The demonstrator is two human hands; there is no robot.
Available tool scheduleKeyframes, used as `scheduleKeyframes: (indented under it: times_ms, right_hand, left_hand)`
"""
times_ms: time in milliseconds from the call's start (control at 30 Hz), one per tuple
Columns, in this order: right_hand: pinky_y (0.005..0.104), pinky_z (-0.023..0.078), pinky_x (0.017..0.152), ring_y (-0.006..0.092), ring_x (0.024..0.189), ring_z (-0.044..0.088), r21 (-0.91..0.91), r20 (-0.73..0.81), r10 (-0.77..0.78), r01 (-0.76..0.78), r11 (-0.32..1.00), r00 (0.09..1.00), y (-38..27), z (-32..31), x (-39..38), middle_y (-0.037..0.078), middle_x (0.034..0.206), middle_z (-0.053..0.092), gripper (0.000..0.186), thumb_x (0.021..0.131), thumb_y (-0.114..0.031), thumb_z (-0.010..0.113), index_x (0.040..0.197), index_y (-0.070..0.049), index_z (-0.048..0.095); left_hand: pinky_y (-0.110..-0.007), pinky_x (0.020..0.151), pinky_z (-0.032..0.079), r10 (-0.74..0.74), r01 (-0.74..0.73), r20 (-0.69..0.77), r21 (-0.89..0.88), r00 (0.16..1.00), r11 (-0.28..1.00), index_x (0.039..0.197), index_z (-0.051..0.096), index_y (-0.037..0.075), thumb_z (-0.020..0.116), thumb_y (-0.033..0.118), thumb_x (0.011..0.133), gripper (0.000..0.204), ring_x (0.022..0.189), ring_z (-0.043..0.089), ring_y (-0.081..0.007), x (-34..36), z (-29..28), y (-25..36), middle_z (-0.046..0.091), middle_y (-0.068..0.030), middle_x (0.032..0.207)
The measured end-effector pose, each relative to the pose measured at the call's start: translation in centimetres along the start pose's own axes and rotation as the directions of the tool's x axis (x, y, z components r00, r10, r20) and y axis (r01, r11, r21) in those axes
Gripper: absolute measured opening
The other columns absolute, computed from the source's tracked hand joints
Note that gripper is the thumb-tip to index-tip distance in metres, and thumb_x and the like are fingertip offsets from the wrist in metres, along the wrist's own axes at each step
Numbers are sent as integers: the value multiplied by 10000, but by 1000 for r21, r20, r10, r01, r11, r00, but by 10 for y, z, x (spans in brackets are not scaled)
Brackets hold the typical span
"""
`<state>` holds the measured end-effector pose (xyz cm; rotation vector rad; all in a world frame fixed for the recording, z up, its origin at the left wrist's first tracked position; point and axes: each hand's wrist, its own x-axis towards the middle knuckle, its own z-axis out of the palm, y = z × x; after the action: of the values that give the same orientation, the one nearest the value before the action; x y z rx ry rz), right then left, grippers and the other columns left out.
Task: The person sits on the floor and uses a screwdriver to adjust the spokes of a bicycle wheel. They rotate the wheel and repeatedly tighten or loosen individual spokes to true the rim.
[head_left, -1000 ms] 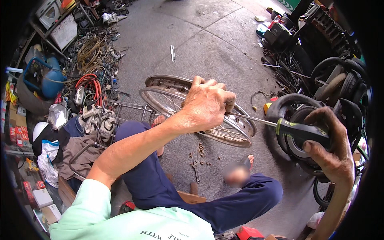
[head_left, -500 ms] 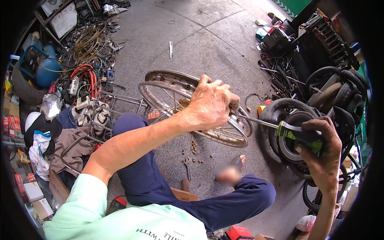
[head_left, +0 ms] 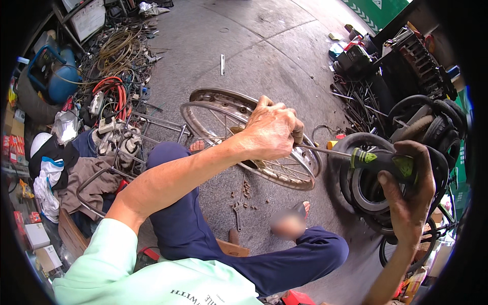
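In my right hand (head_left: pixel 414 188) is a screwdriver (head_left: pixel 384 161) with a black and green handle, thumb and fingers round it. Its metal shaft points left, into the fingers of my left hand (head_left: pixel 272 129). That hand is closed above the rim of a spoked metal wheel (head_left: pixel 216 101); what its fingers pinch at the shaft's end is hidden. No tyre is on the wheel, which lies tilted in front of my knees. Below it on the floor are a wrench (head_left: pixel 237 216) and several small brownish pieces (head_left: pixel 246 190).
Tyres (head_left: pixel 351 178) and dark metal parts crowd the right side. Cables and hoses (head_left: pixel 114 48), a blue tank (head_left: pixel 63 76), a metal tube frame (head_left: pixel 152 129) and cloths (head_left: pixel 84 185) fill the left. A flat metal strip (head_left: pixel 222 65) lies on the floor ahead.
The screwdriver handle has turned slightly in my right hand, whose fingers have loosened and shifted a little. My left hand stays over the rim. The whole view has shifted slightly.
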<state>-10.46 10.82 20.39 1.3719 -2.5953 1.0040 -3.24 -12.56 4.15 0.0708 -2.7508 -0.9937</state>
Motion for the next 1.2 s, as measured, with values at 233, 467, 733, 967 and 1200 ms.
scheduleKeyframes:
  times_ms: [233,467,733,967,1200]
  right_hand:
    - [217,433,852,66,921,558,67,-387,97,-77,995,917,27,39,-8,-14,948,636,247,944,-266,721,1075,-62,675]
    - [289,497,848,163,967,579,210,-172,-157,192,959,973,15,32,-6,97,1055,571,427,812,-84,778,1151,12,537]
    - [217,459,802,95,861,582,11,-376,99,-103,995,921,14,40,-6,17,932,623,387,896,-360,766,1104,-63,630]
    - [192,444,749,71,799,578,85,-316,91,-67,994,944,26,32,-8,-24,818,598,264,913,-305,755,998,-76,657]
    - [221,458,775,87,869,577,171,-286,123,-75,982,950,34,31,-12,-13,911,599,335,875,-311,793,1059,-83,631]
  left_hand:
    - [-377,976,308,-56,56,21,7,998,998,843,753,162,583,72,771,205,1022,583,-175,-4,-7,-9,670,-7,929]
    - [-369,950,304,-31,31,-11,32,999,999,818,725,166,574,73,777,182,953,582,-155,-3,-11,-11,656,31,890]
    - [-375,1004,295,125,-122,152,-27,980,992,1134,632,107,636,147,782,354,1097,560,-183,-4,-19,-13,650,-38,1051]
    - [-393,905,407,311,-241,-3,626,950,742,1343,502,3,834,280,645,821,1044,577,-255,-10,7,-13,619,-116,1094]
    - [-383,868,415,288,-239,-2,555,958,797,1194,585,-3,837,273,649,661,980,582,-251,-10,6,-12,616,-104,1036]
